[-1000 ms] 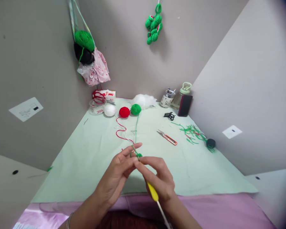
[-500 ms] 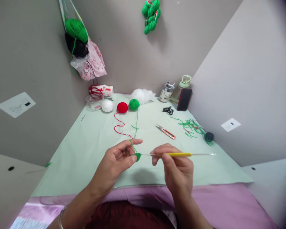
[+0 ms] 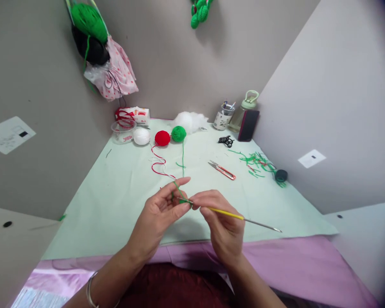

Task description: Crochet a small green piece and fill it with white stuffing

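My left hand pinches a small piece of green crochet between thumb and fingers, mostly hidden by them. Green yarn loops over its raised index finger and runs back to the green yarn ball. In my right hand is a crochet hook with a yellow handle, held like a pen. The hook's left tip lies at the green piece and its other metal end slants down to the right. Both hands nearly touch above the front of the table.
A red yarn ball and a white yarn ball sit left of the green one. Orange-handled thread snips lie beyond my right hand. Green yarn scraps, a black tape roll, a bottle and a phone are at right.
My right hand has moved left, close to my left hand. The hook has gone from level to slanting, its tip now past the green piece's edge. The camera view has shifted slightly.
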The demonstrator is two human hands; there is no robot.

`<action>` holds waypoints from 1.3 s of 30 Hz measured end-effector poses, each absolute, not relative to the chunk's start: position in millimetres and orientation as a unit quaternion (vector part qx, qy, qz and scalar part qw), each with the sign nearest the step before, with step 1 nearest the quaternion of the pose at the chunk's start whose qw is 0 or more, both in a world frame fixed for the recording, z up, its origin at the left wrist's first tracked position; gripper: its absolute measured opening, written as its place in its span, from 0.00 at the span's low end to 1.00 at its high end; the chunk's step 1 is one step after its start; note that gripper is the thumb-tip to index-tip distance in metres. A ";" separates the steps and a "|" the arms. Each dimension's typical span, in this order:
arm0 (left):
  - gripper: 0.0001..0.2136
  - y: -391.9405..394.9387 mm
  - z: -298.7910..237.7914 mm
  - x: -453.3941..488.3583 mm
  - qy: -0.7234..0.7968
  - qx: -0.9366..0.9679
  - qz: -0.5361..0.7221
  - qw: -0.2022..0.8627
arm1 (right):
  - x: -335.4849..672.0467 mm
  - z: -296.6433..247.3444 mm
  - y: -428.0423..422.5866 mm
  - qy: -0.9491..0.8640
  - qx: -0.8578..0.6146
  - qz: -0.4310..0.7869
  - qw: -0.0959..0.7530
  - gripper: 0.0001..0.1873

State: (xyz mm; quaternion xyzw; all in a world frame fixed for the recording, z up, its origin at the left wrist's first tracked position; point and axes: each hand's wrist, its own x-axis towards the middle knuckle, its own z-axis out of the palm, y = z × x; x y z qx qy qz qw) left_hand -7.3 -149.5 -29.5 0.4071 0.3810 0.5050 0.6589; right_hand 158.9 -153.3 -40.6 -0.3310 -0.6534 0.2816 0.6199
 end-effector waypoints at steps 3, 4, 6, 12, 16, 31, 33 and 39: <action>0.30 -148.8 -28.5 -7.2 0.360 0.398 0.494 0.684 | 159.0 -43.9 -151.3 -0.616 -0.313 0.345 0.635 0.08; 0.31 -148.4 -28.4 -7.3 0.355 0.392 0.489 0.694 | 158.9 -45.0 -150.4 -0.596 -0.305 0.374 0.641 0.08; 0.32 -147.1 -28.6 -7.5 0.346 0.375 0.477 0.716 | 158.8 -46.5 -148.4 -0.555 -0.292 0.426 0.652 0.08; 0.24 -141.1 -30.7 -7.1 0.278 0.318 0.447 0.789 | 163.5 -45.1 -143.0 -0.465 -0.300 0.505 0.662 0.09; 0.21 -141.7 -32.6 -4.4 0.268 0.322 0.451 0.788 | 168.9 -46.2 -142.2 -0.432 -0.337 0.548 0.632 0.13; 0.21 -147.4 -44.5 7.0 0.388 0.340 0.552 0.655 | 157.6 -63.1 -154.3 -0.725 -0.376 0.093 0.569 0.19; 0.21 -146.2 -45.5 5.9 0.367 0.288 0.540 0.700 | 157.4 -67.4 -154.2 -0.745 -0.366 0.011 0.558 0.21; 0.17 -142.2 -46.1 1.4 0.347 0.255 0.529 0.731 | 160.6 -55.3 -148.3 -0.619 -0.384 0.260 0.634 0.13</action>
